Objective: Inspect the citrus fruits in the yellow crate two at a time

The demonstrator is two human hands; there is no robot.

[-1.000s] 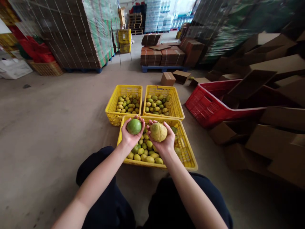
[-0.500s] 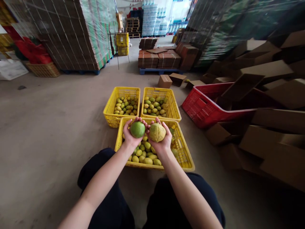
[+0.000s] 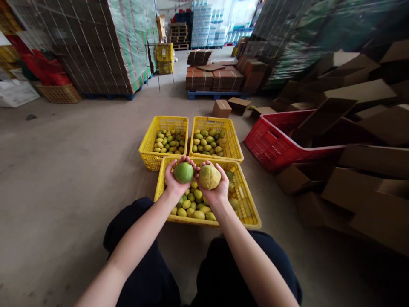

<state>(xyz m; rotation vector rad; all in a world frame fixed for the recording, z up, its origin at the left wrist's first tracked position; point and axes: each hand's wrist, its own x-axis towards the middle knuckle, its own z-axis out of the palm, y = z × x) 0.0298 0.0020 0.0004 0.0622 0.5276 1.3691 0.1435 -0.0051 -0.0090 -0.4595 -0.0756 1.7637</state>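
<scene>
Green fruit in left grip

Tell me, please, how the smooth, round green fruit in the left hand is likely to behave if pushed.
The round green fruit would probably roll readily, since its outline is nearly circular. Its skin looks smooth and faintly shiny, so it may be slightly slippery. It seems fairly firm, as no dent shows where the left hand cups it.

Dark navy, loose-looking trousers with rounded folds at the knees, forearms bare of sleeves.
</scene>
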